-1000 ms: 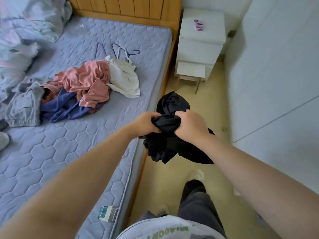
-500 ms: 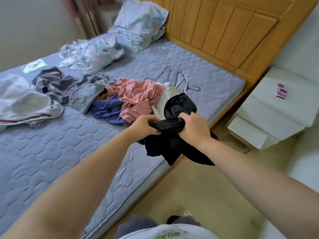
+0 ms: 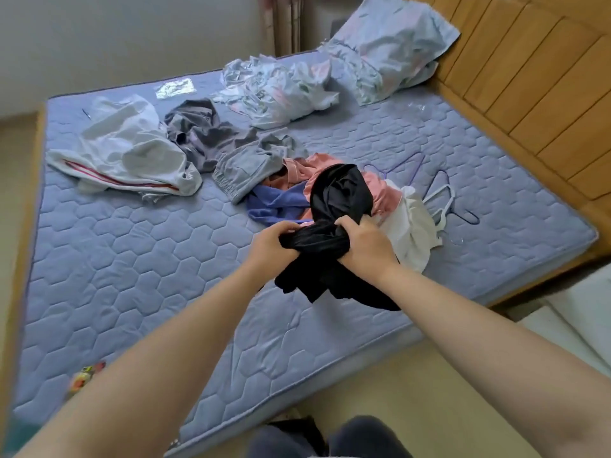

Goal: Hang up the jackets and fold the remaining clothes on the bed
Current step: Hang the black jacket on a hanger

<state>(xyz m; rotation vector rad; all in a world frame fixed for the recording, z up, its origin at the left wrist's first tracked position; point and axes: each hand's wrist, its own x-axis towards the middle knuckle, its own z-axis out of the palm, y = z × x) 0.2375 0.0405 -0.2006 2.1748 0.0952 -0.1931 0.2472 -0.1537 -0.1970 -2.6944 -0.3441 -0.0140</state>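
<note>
Since a second ago my view has swung from the floor to the bed, and the black garment now hangs over the mattress instead of beside it. My left hand and right hand each clench a fistful of its bunched middle, close together, with loose cloth drooping below. I judge I am hunting for an edge so I can spread it flat and fold it.

The bed is a bare quilted lilac mattress against a wooden headboard. A pillow lies near the headboard. A white jacket with red stripes lies at the far side. Grey shorts, a pink top and a blue garment lie heaped mid-bed. Hangers lie just beside the heap.
</note>
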